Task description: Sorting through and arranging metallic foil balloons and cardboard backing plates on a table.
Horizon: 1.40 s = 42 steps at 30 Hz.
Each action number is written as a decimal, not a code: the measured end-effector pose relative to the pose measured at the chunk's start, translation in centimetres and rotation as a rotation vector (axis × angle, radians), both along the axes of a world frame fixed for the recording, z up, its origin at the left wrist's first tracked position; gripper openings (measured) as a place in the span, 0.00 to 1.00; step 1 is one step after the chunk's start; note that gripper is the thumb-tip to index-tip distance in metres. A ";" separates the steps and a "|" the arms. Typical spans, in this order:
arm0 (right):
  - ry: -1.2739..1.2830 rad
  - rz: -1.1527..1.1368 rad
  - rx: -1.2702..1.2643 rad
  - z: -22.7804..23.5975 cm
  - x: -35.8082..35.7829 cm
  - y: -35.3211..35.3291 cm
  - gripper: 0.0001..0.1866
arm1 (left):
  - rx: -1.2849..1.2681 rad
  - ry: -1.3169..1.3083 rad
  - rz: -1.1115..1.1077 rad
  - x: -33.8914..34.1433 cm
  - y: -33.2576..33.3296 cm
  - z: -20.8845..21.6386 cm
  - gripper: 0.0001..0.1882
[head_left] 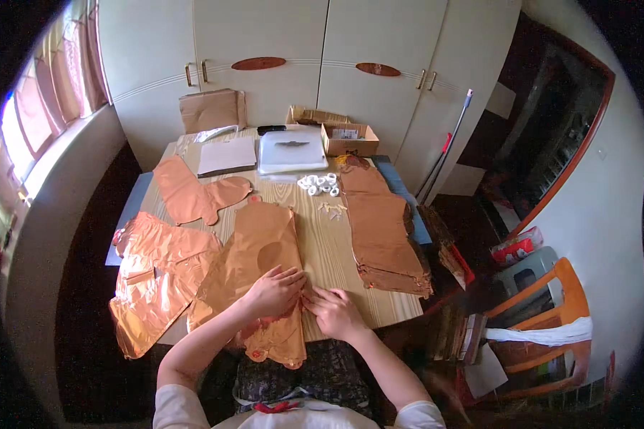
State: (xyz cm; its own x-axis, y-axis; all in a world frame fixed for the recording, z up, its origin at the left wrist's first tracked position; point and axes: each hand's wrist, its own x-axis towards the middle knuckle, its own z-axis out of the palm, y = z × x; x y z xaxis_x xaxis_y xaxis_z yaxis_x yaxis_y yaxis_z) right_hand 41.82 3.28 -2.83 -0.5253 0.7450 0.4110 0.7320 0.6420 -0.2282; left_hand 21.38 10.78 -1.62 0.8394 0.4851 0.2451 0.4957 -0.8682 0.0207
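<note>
A flat, uninflated copper-coloured foil balloon [265,236] lies lengthwise in front of me, its lower end hanging over the table's near edge. My left hand [275,291] rests on it with the fingers stretched out flat toward its right edge. Just beside it, my right hand [333,313] has its fingers closed at that same edge; the fingertips of both hands nearly meet there. To the left, a shiny, crumpled foil balloon [161,275] is spread out, with a matte foil piece [193,189] beyond it. On the right lies a stack of folded foil balloons [383,229].
White ribbon rolls [318,184] and small pale pieces [331,209] lie mid-table. Farther back are a clear plastic case [293,151], a white pad [227,155] and an open cardboard box [350,141]. An orange chair [569,300] stands to the right.
</note>
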 end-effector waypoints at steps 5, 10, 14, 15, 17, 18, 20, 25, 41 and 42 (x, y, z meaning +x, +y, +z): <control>0.021 -0.005 0.004 0.3 0.0 -0.1 0.15 | 0.025 -0.053 0.049 0.2 0.1 0.5 0.22; 0.023 -0.003 -0.016 0.3 -0.2 -0.1 0.14 | 0.021 -0.007 0.097 0.4 1.3 0.1 0.25; 0.012 -0.010 -0.030 0.1 0.0 0.0 0.14 | 0.042 0.034 0.183 1.4 1.9 0.9 0.25; 0.010 -0.013 -0.024 0.1 0.0 0.0 0.13 | 0.057 0.046 0.200 1.6 2.2 1.1 0.24; 0.008 -0.013 -0.012 -0.1 -0.1 0.0 0.13 | 0.085 0.070 0.213 1.7 3.0 0.9 0.24; 0.014 -0.010 -0.010 0.0 -0.2 0.0 0.13 | 0.097 0.080 0.211 1.8 3.8 0.3 0.24; 0.024 -0.016 -0.006 0.1 -0.1 -0.1 0.13 | 0.076 0.091 0.206 2.0 4.3 0.3 0.25; 0.020 -0.008 -0.001 0.2 -0.1 0.0 0.13 | 0.181 -0.027 0.135 1.9 4.0 0.2 0.31; 0.001 -0.009 -0.017 0.6 -0.2 -0.1 0.15 | 0.034 0.203 0.302 2.3 6.0 1.4 0.49; -0.003 -0.011 -0.013 0.6 -0.3 -0.1 0.15 | 0.044 0.202 0.296 2.2 6.8 0.9 0.49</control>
State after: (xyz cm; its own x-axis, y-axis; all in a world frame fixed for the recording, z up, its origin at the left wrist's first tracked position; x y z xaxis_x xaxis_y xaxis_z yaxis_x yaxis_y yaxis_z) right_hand 41.56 3.15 -2.21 -0.5187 0.7560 0.3992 0.7396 0.6310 -0.2342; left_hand 23.61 17.58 -0.71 0.6976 0.7072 0.1148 0.7163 -0.6842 -0.1371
